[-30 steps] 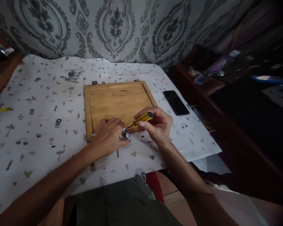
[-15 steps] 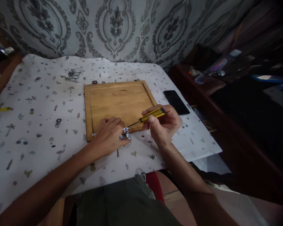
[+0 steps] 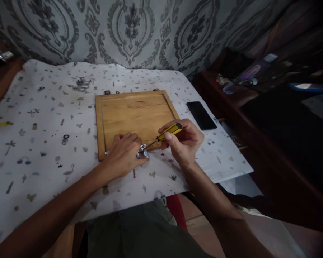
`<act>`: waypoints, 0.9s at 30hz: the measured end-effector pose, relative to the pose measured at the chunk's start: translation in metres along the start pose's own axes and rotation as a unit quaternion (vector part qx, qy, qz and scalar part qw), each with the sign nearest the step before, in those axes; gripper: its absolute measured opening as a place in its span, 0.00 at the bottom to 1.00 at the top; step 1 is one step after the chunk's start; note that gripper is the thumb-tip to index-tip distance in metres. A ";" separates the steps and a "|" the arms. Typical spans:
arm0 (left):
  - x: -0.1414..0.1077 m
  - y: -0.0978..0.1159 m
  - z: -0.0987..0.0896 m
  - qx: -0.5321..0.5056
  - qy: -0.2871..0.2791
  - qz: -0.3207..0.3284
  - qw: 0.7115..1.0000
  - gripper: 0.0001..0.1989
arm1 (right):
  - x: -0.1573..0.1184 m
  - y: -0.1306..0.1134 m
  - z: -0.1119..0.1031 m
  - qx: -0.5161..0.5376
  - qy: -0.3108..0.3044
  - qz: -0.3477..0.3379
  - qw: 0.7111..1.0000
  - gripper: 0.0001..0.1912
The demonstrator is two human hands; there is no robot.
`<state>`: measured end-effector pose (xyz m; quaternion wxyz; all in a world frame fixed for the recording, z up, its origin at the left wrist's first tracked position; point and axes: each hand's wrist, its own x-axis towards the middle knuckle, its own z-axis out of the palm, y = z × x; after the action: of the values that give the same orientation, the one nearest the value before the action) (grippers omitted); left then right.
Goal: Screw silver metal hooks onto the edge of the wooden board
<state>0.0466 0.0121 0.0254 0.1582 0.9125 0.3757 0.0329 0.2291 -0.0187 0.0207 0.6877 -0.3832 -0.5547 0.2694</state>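
A wooden panel with a raised frame (image 3: 134, 111) lies flat on the patterned tablecloth. At its near edge sits a small shiny metal hinge (image 3: 143, 153), partly hidden by fingers. My left hand (image 3: 125, 154) rests over the panel's near edge, its fingers and thumb closed on the hinge. My right hand (image 3: 184, 141) grips a yellow and black screwdriver (image 3: 169, 132) between thumb and fingers. The screwdriver's shaft slants down to the left, and its tip is at the hinge; whether it sits in a screw is too small to tell.
A black phone (image 3: 201, 115) lies right of the panel. Several metal pieces (image 3: 82, 84) are piled at the back left of the tablecloth (image 3: 43, 107). A dark shelf on the right holds a bottle (image 3: 250, 73). A patterned curtain (image 3: 131, 32) hangs behind.
My right hand and the screwdriver have shifted slightly left, and the screwdriver slants a little more steeply. My left hand stays on the hinge.
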 end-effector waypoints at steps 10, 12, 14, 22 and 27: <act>0.000 0.002 -0.001 0.004 -0.002 -0.006 1.000 0.16 | 0.000 0.003 0.000 -0.002 -0.027 -0.008 1.000 0.12; 0.000 0.001 0.000 0.005 0.000 -0.004 1.000 0.16 | 0.000 0.002 -0.001 -0.007 -0.035 -0.007 0.999 0.12; 0.000 0.001 0.000 0.005 0.000 -0.004 1.000 0.15 | 0.000 0.003 -0.001 -0.008 -0.041 -0.004 0.999 0.12; 0.000 0.001 0.002 -0.009 0.013 -0.003 1.000 0.13 | 0.000 0.005 -0.002 -0.004 -0.044 -0.011 0.999 0.10; 0.000 0.002 0.001 -0.007 0.009 -0.003 1.000 0.13 | -0.001 -0.001 -0.003 -0.007 -0.076 0.035 0.996 0.10</act>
<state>0.0482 0.0109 0.0250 0.1611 0.9099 0.3797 0.0435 0.2320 -0.0210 0.0204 0.6313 -0.3851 -0.5934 0.3179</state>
